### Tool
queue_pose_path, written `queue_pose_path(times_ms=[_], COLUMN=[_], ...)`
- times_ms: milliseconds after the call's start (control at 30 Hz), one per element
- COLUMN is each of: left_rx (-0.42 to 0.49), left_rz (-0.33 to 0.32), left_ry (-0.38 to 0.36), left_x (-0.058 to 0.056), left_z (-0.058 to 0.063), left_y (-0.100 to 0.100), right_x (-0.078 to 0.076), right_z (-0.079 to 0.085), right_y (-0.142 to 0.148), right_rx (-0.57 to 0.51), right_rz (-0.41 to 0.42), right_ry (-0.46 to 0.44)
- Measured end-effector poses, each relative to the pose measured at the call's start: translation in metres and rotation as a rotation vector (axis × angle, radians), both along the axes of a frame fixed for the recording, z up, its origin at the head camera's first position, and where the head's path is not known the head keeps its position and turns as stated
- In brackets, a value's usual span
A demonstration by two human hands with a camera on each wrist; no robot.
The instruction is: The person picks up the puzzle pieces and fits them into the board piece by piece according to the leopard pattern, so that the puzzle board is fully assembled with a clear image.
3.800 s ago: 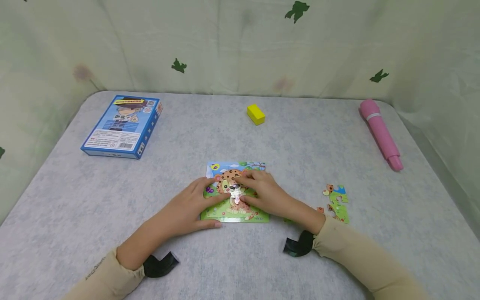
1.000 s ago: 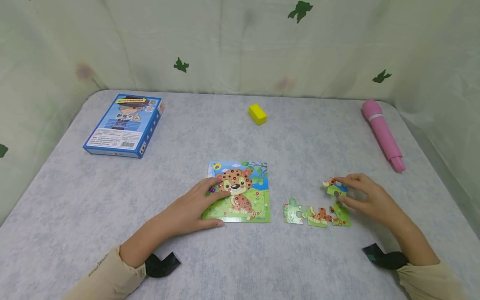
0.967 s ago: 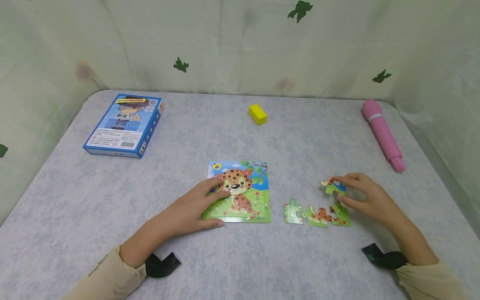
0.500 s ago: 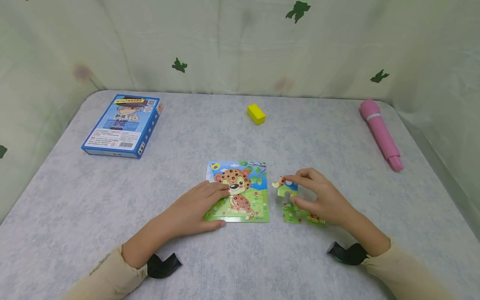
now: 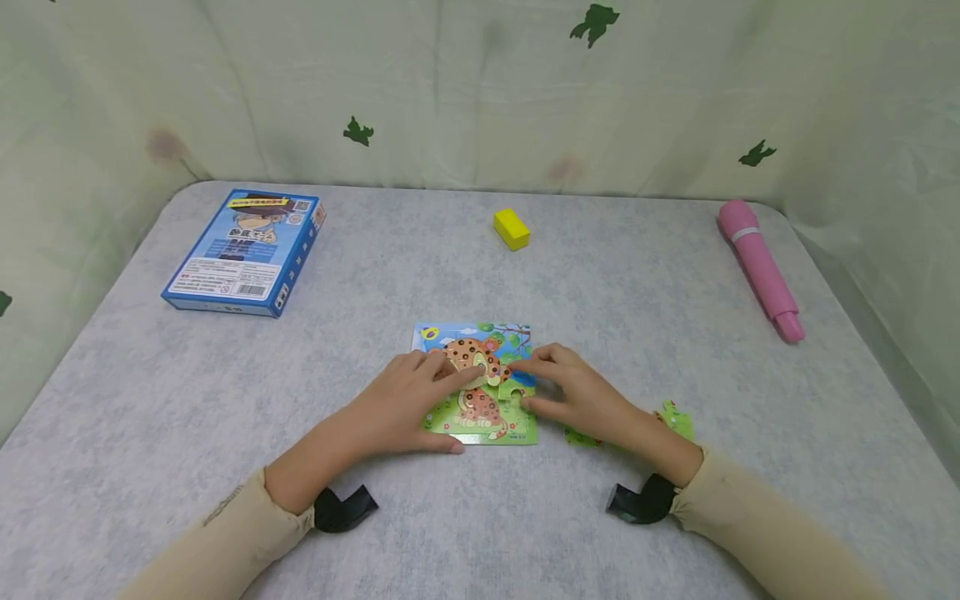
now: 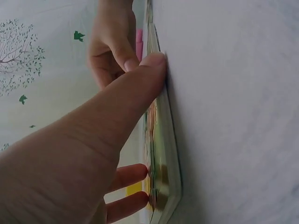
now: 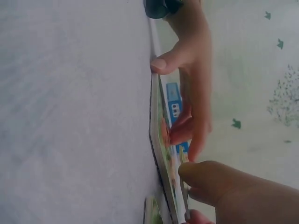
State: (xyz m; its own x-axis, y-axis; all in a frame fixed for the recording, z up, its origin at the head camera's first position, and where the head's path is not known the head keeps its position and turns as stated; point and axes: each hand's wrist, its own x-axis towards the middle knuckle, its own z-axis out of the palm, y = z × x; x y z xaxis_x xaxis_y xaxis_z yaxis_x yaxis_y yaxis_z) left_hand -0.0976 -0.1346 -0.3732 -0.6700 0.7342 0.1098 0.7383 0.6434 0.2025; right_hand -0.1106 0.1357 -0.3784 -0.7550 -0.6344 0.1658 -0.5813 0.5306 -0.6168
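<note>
Shifted a little rightward at the left, compared with half a second ago: the left hand (image 5: 401,400), index finger now stretched across the printed cub's face on the puzzle board (image 5: 498,438), thumb lying at the board's near edge. Fingers loosely spread, not wrapped round anything; contact of index with the held piece hard to tell. Brought leftward, from just beside the board to over its right half: a puzzle piece (image 5: 507,387), pinched at its right edge between thumb and fingertips of the right hand (image 5: 581,392), nearly closed. Judged from this, past carrying and into lining up, but not yet seated: raised off the surface in the right wrist view.

As for looks, from the left: on the board, flat on the table (image 5: 300,375) between both hands, blue sky with a small yellow shape, then a spotted orange cub, then a leafy branch, with green grass below. On the held piece, a pale tab at left, spotted orange next to it, blue above, green below with a rounded notch. Farther right, near the board, green loose pieces (image 5: 678,421), partly hidden behind the right forearm (image 5: 663,450), so impossible to count surely.
</note>
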Motion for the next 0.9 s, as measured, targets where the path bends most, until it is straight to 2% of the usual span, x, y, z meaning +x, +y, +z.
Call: queue_pose_path(times_ms=[167, 333, 667, 800, 900], left_rx=[-0.029, -0.059, -0.045, -0.038, -0.026], left_rz=[0.006, 0.004, 0.001, 0.007, 0.013], left_ry=[-0.015, -0.029, -0.064, -0.082, -0.084], left_x=[-0.003, -0.004, -0.004, -0.004, -0.003], left_z=[0.001, 0.001, 0.003, 0.003, 0.001], left_y=[0.001, 0.001, 0.001, 0.001, 0.001], right_x=[-0.005, -0.008, -0.014, -0.015, -0.014], right_z=[-0.003, -0.002, 0.0, 0.003, 0.005], right_y=[-0.008, -0.011, -0.013, -0.012, -0.009], right_rx=[0.023, 0.077, 0.106, 0.124, 0.13], right_rz=[0.018, 0.021, 0.062, 0.072, 0.077], right_ry=[0.033, 0.013, 0.026, -0.018, -0.089])
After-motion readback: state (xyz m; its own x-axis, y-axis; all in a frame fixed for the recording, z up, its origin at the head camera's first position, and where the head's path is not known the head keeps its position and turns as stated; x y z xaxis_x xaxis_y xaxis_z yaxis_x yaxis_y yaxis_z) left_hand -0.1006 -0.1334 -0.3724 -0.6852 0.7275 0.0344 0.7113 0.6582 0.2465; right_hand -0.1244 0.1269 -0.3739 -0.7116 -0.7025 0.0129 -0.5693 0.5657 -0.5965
